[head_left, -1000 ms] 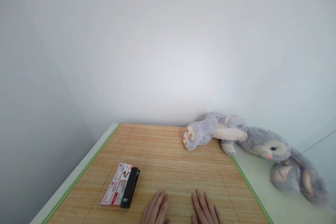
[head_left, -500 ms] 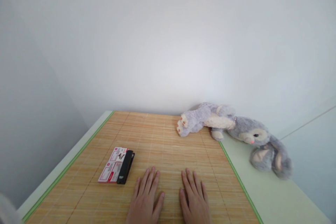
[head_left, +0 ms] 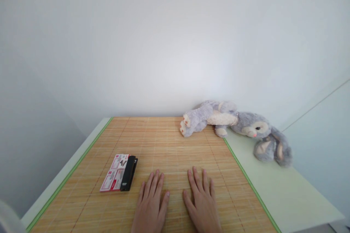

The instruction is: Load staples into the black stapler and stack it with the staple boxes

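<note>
My left hand lies palm down on the bamboo mat, fingers spread and holding nothing. To its right, my right hand also rests flat on the mat with its fingers apart. A black stapler lies left of my left hand, beyond its fingertips. Beside the stapler, touching its left side, are red-and-white printed boxes or cards; which of the two I cannot tell. Neither hand touches these things.
A grey plush rabbit lies on its side across the mat's back right corner and the pale green table. A white wall rises behind the table. A blurred pale object shows at the lower left edge.
The view has tilted and shifted slightly. My right hand's fingers are spread wider, with the thumb further out to the left. The stapler, boxes or cards and rabbit keep their places on the table.
</note>
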Demonstrator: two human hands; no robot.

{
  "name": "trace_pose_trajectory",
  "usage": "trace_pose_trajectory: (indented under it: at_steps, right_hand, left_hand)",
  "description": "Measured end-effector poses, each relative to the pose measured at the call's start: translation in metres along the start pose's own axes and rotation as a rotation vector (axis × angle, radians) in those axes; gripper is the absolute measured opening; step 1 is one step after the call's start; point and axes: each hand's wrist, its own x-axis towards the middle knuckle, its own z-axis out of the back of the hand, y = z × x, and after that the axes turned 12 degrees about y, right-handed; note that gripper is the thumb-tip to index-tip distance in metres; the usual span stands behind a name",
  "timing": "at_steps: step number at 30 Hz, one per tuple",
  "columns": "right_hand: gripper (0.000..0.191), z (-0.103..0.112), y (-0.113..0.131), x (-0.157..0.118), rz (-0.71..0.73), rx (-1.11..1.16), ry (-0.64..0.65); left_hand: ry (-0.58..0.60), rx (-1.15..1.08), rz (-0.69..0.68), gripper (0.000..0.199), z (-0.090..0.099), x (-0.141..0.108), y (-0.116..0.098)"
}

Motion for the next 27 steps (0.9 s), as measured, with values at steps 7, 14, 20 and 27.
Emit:
trace_pose_trajectory:
  at_steps: [7, 14, 20, 27]
  right_hand:
    - [0.067, -0.005, 0.001, 0.0, 0.002, -0.012, 0.002]
    - [0.068, -0.003, 0.004, -0.001, 0.025, -0.005, 0.009]
    - [0.071, -0.001, 0.004, -0.003, 0.035, 0.008, 0.016]
    - [0.068, 0.002, 0.003, -0.005, 0.114, 0.023, 0.045]
  left_hand:
    - [-0.012, 0.033, 0.002, 0.065, 0.002, 0.0, -0.001]
    - [-0.056, 0.044, 0.051, 0.072, 0.006, -0.001, -0.01]
    - [-0.05, 0.059, 0.094, 0.071, 0.006, 0.0, -0.017]
    - [-0.03, 0.06, 0.086, 0.071, 0.01, -0.001, -0.016]
